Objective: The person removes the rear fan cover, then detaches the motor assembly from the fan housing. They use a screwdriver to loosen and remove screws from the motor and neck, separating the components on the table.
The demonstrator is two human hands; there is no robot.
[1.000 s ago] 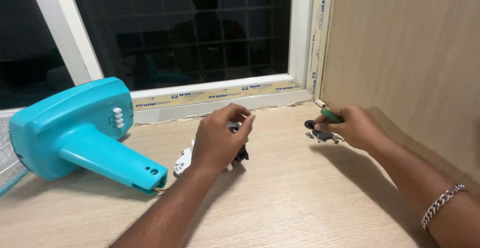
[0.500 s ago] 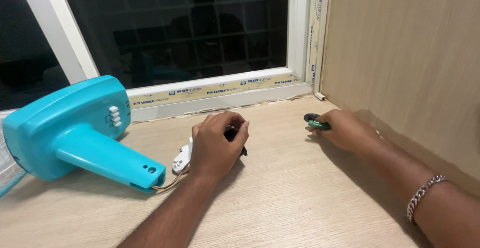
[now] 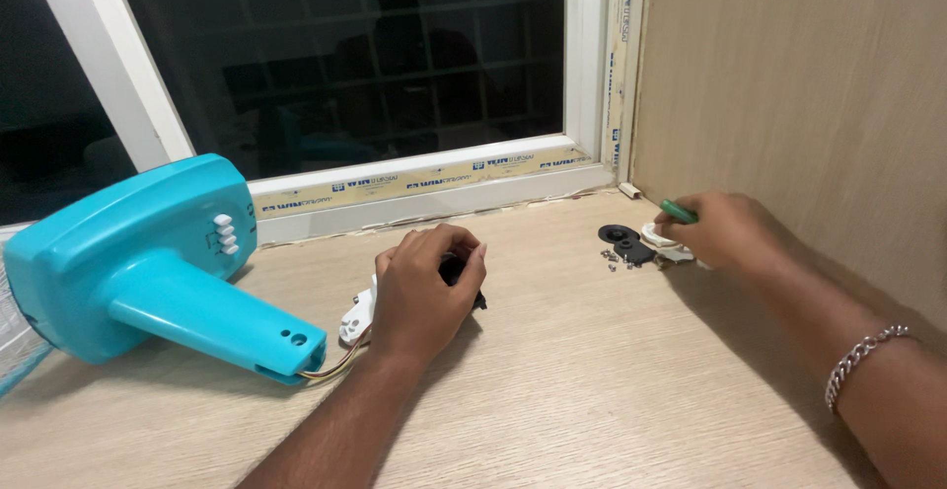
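Resting on the wooden bench [image 3: 592, 390], the left hand [image 3: 422, 292] has its grip clenched over a small black part [image 3: 456, 270], the fingers curled down so that only the part's top and right edge show between them. Touching the hand at its 9 o'clock lies a white plastic piece [image 3: 357, 319]; thin wires [image 3: 330, 365] run from beneath it, toward 8 o'clock, into the open end of the turquoise fan body [image 3: 148, 262]. That body lies on its side, white push-buttons [image 3: 226, 235] facing up, and fills the bench's 9 o'clock sector.

The right hand [image 3: 730, 232], well apart at 3 o'clock from the left, is closed on a green-handled tool [image 3: 679, 213], of which only a short green length shows above the fingers. Just beside this hand at its 9 o'clock sit a black round disc [image 3: 614, 234], a dark flat piece [image 3: 637, 252] and a white ring-shaped part [image 3: 659, 236], partly hidden by the fingers. A few small screws [image 3: 614, 260] are scattered at the disc's 6 o'clock. A silver chain bracelet [image 3: 863, 361] circles the right wrist.

At 12 o'clock a white window frame [image 3: 414, 188] with dark glass borders the bench; at 2 o'clock a wooden side panel [image 3: 809, 94] stands upright against it.
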